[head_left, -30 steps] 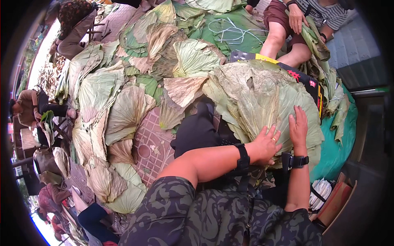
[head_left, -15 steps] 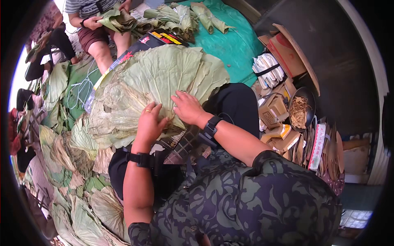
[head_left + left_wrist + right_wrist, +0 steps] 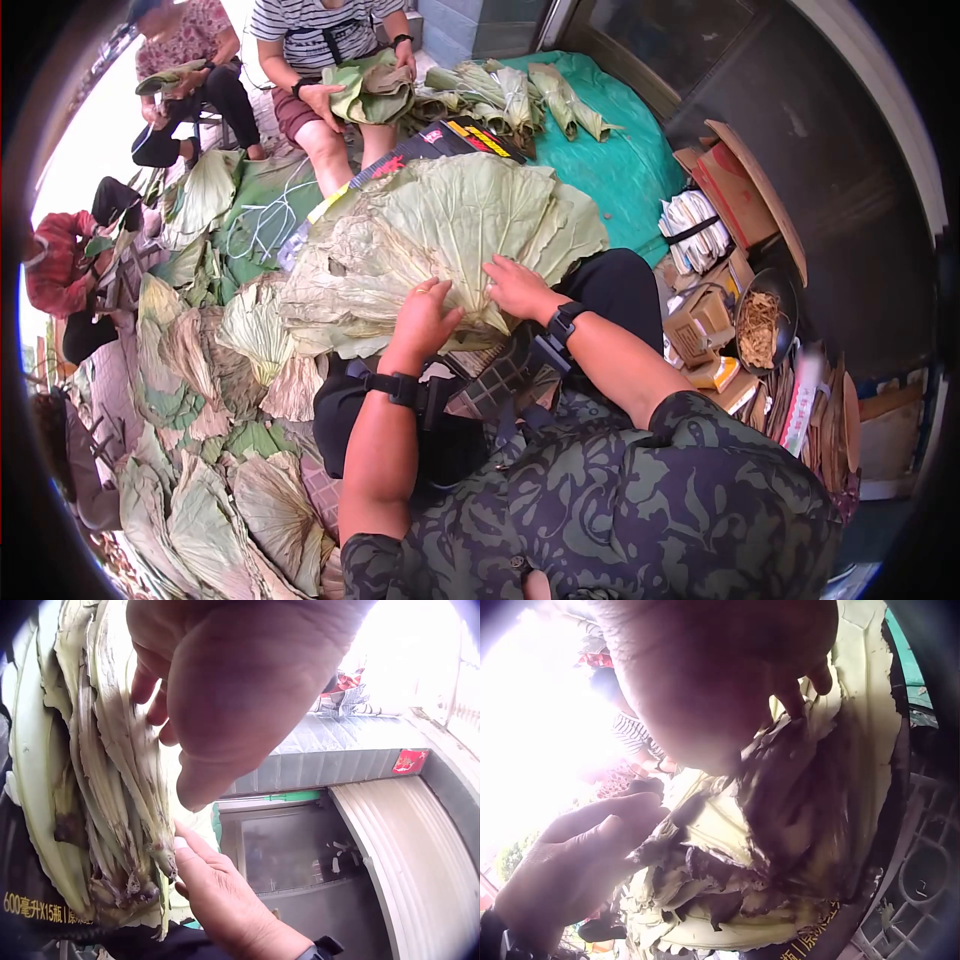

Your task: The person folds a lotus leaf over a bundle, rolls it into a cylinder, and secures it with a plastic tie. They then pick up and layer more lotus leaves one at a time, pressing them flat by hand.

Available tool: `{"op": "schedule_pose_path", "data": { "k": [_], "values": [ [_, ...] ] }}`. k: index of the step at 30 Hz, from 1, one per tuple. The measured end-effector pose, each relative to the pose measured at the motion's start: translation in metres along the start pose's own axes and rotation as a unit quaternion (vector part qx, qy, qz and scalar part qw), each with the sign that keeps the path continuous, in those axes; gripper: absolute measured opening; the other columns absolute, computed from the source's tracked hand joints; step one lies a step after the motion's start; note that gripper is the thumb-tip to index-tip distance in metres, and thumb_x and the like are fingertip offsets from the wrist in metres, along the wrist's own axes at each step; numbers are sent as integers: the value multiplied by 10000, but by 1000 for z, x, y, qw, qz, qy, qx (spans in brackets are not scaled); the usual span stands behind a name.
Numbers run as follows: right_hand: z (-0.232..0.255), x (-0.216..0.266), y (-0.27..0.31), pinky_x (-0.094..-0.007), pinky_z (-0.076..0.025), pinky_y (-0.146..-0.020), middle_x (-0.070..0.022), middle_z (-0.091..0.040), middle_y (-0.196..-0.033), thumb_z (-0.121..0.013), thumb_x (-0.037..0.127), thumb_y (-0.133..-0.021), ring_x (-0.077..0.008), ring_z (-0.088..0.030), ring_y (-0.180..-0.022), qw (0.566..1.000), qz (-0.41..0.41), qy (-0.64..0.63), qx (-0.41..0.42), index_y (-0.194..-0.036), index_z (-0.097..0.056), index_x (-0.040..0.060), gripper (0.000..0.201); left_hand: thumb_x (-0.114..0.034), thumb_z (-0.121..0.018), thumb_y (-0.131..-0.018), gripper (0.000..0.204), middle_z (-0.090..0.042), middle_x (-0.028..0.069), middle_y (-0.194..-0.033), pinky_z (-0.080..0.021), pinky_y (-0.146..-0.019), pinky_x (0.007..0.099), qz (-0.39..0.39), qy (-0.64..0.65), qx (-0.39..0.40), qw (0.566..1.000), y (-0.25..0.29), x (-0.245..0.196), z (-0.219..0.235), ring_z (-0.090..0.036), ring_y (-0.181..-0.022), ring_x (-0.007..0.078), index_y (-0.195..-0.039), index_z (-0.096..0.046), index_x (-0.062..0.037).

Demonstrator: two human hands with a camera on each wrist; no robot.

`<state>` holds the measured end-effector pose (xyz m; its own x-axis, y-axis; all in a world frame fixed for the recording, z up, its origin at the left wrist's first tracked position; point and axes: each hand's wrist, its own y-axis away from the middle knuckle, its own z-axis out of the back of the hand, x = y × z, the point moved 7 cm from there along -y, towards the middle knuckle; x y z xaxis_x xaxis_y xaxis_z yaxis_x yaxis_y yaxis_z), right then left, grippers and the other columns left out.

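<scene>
A fan-shaped stack of dried lotus leaves (image 3: 450, 215) lies in front of me on a black carton (image 3: 440, 140). My left hand (image 3: 425, 320) rests on the near part of the stack, fingers stretched forward over the leaves. Beside it, my right hand (image 3: 520, 290) touches the stack just right of the gathered stem end, its fingers extended. Seen from the left wrist, layered leaf edges (image 3: 112, 757) converge on ragged stem ends (image 3: 139, 885) between the hands. From the right wrist, the torn brown and pale leaf layers (image 3: 802, 795) show below my palm.
More lotus leaves (image 3: 200, 510) cover the paving to the left. Tied leaf bundles (image 3: 490, 95) lie on a green tarp (image 3: 630, 160). A seated person (image 3: 330, 60) holds folded leaves opposite. At right stand cardboard boxes (image 3: 700, 325) and a dark bowl of brown shreds (image 3: 760, 330).
The head view has swung toward the right, bringing the tarp, boxes and bowl into sight. My right hand has come from the stack's side to its gathered end; both hands stay at the leaves.
</scene>
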<state>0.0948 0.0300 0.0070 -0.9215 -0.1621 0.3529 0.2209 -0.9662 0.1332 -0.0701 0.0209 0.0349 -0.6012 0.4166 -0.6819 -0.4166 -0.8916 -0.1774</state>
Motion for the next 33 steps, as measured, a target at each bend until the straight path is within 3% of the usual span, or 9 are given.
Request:
{"op": "schedule_pose_path", "data": {
  "k": [5, 11, 13, 14, 18, 24, 27, 29, 33],
  "values": [
    [1, 1, -1, -436, -333, -979, -184, -338, -1361, -438, 289, -854, -328, -378, -1218, 997, -38, 26, 60, -1267, -410, 87, 461, -260, -653, -726, 496, -532, 251, -1135, -394, -928, 396, 15, 11, 30, 999, 2, 5, -3, -492, -1082, 371, -1131, -542, 3],
    [1, 4, -6, -429, -366, -948, -197, -356, -1331, -438, 249, -842, -357, -426, -1159, 996, -23, 55, 59, -1255, -399, 61, 455, -269, -659, -718, 483, -573, 242, -1053, -434, -864, 394, 33, 25, 14, 999, 13, 3, 13, -549, -981, 367, -1100, -557, 9],
    [-3, 1, -8, -429, -380, -926, -211, -400, -1271, -439, 235, -836, -372, -449, -1118, 995, -19, 50, 81, -1227, -413, 45, 436, -269, -655, -720, 465, -581, 241, -1022, -446, -835, 401, 38, 30, -17, 999, 9, 7, 17, -559, -947, 368, -1082, -565, 10],
    [-4, 0, -10, -435, -393, -899, -218, -439, -1202, -440, 223, -831, -380, -468, -1078, 997, 15, 49, 49, -1198, -429, 30, 415, -264, -654, -724, 458, -588, 238, -1007, -447, -829, 399, 43, 40, -44, 997, 6, 9, 18, -561, -945, 369, -1082, -568, 6],
    [-10, -6, -14, -433, -398, -892, -227, -438, -1203, -460, 226, -833, -383, -475, -1068, 997, 40, 44, 57, -1195, -431, 9, 423, -246, -652, -727, 432, -601, 230, -952, -458, -785, 405, 54, 56, -98, 992, -4, 6, 22, -571, -896, 372, -1075, -576, -3],
    [2, 2, -4, -445, -408, -884, -240, -427, -1232, -496, 242, -832, -405, -484, -1052, 997, 63, 24, 35, -1214, -424, 16, 449, -228, -635, -731, 386, -603, 200, -969, -451, -792, 420, 69, 40, -40, 996, -18, -1, 8, -558, -914, 370, -1049, -577, -16],
    [5, 4, -3, -442, -412, -883, -242, -429, -1235, -506, 254, -833, -405, -493, -1036, 997, 59, 32, 47, -1216, -428, 25, 453, -224, -631, -734, 386, -598, 194, -993, -447, -798, 421, 87, 8, -48, 995, -22, 3, 4, -548, -936, 362, -1057, -573, -21],
    [7, 3, -1, -431, -415, -879, -230, -438, -1231, -524, 269, -824, -395, -496, -1028, 997, 46, 19, 54, -1210, -441, 30, 461, -219, -631, -729, 399, -590, 190, -1024, -442, -808, 422, 130, -1, -13, 991, -25, 4, 3, -540, -946, 361, -1071, -567, -23],
    [17, 3, 7, -430, -397, -888, -200, -457, -1229, -542, 259, -804, -383, -494, -1025, 998, 61, -19, -15, -1201, -465, 36, 462, -211, -655, -694, 426, -586, 174, -1031, -443, -813, 408, 108, -65, 21, 992, -30, 8, -2, -537, -926, 354, -1074, -567, -40]
  ]
}}
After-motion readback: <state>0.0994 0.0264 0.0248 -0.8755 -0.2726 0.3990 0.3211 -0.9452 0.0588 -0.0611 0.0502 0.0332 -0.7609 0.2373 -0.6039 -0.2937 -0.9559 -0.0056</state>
